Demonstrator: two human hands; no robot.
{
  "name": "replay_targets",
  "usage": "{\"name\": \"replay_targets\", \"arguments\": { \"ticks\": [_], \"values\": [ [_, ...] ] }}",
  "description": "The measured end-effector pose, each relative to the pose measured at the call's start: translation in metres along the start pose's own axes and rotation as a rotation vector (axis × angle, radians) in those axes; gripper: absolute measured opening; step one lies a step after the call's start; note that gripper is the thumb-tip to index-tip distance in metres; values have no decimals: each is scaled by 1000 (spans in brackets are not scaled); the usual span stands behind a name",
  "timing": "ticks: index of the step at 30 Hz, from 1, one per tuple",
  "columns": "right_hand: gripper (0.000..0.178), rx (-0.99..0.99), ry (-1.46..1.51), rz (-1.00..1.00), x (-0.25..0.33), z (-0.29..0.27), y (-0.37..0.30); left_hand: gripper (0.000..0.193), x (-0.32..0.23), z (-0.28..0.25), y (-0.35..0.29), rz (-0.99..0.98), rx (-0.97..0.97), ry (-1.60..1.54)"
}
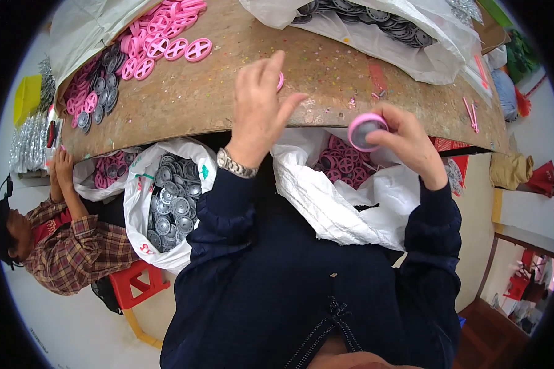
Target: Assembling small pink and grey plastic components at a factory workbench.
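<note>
My right hand [407,138] pinches a small wheel [364,132] with a pink rim and a grey centre, above an open white sack. My left hand [260,101] is over the table, fingers stretched out and thumb apart. Beside its index finger shows the edge of a pink ring [281,81], mostly hidden behind the hand; I see no grip on it. Below my right hand, the white sack [320,200] holds many pink-and-grey wheels [346,163]. To the left of my left forearm, another white sack [138,203] is filled with grey discs [180,206].
Pink spoked rings [157,46] and grey discs [108,98] lie heaped at the table's left. A white bag of dark discs [388,21] lies at the far side. Pink sticks [472,117] rest at right. A person in a plaid shirt [74,246] sits at left near a red stool [135,284].
</note>
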State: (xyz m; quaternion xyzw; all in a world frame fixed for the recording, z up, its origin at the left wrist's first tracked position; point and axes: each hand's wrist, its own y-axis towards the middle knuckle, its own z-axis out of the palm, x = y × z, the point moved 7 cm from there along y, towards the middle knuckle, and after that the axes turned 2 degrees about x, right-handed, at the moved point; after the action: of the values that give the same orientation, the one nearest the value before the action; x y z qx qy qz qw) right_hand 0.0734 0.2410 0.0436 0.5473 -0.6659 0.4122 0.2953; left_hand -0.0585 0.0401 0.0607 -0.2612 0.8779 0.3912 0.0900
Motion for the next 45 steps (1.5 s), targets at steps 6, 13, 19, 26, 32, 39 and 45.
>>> {"name": "replay_targets", "arguments": {
  "ticks": [6, 13, 19, 26, 32, 39, 45],
  "values": [
    [33, 139, -301, 85, -6, 3, -15, 74, 42, 17, -11, -137, 82, 160],
    [24, -210, -226, -144, 25, -21, 40, 75, 50, 30, -12, -166, 56, 129],
    [23, -507, -264, -395, 36, -46, 140, 81, 51, 29, -14, -208, 55, 99],
    [41, -750, -616, -355, 46, -55, 233, 91, 49, 19, -14, -212, -17, -15],
    [48, -770, -788, -140, 30, -52, 273, 96, 48, 18, -12, -217, 0, -87],
    [37, -711, -40, -317, 3, -70, 230, 91, 52, 14, -15, -283, -35, -211],
    [22, -424, 379, -198, -3, -43, 167, 100, 51, 15, -14, -248, -12, -240]
  ]
}}
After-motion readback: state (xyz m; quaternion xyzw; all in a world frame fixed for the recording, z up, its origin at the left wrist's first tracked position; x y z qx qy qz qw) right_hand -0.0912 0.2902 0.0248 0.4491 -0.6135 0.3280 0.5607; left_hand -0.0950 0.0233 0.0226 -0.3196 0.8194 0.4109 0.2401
